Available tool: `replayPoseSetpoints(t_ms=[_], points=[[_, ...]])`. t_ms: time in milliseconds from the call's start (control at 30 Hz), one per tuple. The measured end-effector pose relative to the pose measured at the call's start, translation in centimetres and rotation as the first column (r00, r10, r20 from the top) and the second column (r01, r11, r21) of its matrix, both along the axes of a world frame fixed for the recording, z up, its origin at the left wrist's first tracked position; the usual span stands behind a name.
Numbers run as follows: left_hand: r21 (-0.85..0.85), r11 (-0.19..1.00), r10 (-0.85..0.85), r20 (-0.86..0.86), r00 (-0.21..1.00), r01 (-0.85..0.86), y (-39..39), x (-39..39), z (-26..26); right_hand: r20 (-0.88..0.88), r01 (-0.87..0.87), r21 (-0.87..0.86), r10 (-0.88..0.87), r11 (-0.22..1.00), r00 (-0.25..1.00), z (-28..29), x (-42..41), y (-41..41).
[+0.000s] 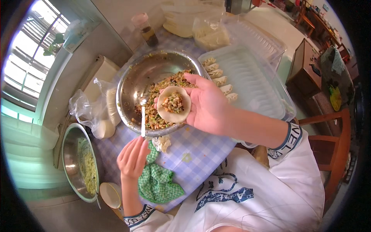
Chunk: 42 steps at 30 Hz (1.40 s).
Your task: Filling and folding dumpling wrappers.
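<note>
In my right hand [207, 105], held palm up over the steel bowl, a round dumpling wrapper [163, 111] lies flat across the fingers. A mound of chopped filling [173, 103] sits at the wrapper's middle. My left hand [132, 158] grips the handle of a metal spoon [143, 119] near the bowl's front rim; the spoon's head reaches over the bowl. More filling [153, 116] covers part of the floor of the large steel bowl [136, 75], partly hidden behind my right hand. Several folded dumplings [216, 74] line the left side of a clear plastic tray [252, 84].
A green checked cloth [159, 184] and a crumpled tissue [161, 143] lie before the bowl. Pale wrappers [111, 105] stand in a plastic bag at left, near a second steel bowl [76, 150] and a cup [110, 195]. Behind are a jar [148, 33] and bagged food [211, 36].
</note>
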<state>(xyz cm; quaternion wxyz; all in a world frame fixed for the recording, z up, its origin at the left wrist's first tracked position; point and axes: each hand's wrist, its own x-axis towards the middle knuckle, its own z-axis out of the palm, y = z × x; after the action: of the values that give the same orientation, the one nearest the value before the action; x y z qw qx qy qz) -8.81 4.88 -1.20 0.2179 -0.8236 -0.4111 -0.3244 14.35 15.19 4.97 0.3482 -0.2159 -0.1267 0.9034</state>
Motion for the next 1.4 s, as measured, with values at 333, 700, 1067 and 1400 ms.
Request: replayPoseSetpoints(t_ms=[333, 700, 1067, 1400], points=[[-0.199, 0.979, 0.009, -0.182, 0.983, -0.046, 0.2, 1.8, -0.4, -0.045, -0.064, -0.012, 0.064, 0.998, 0.997, 1.4, 1.7, -4.5], [0.099, 0.995, 0.0, -0.151, 0.989, 0.015, -5.6, 7.8, 5.0, -0.058, -0.234, 0.014, 0.234, 0.972, 0.971, -0.1, 2.5, -8.7], [-0.061, 0.996, -0.058, 0.049, 0.997, 0.061, -6.5, 8.6, 5.1, 0.072, -0.314, 0.144, 0.307, 0.938, 0.949, -2.0, 3.5, -10.4], [-0.352, 0.932, 0.022, 0.295, 0.955, 0.088, -5.6, 9.3, 5.9, 0.131, -0.432, 0.324, 0.412, 0.842, 0.902, -3.3, 4.6, -10.2]])
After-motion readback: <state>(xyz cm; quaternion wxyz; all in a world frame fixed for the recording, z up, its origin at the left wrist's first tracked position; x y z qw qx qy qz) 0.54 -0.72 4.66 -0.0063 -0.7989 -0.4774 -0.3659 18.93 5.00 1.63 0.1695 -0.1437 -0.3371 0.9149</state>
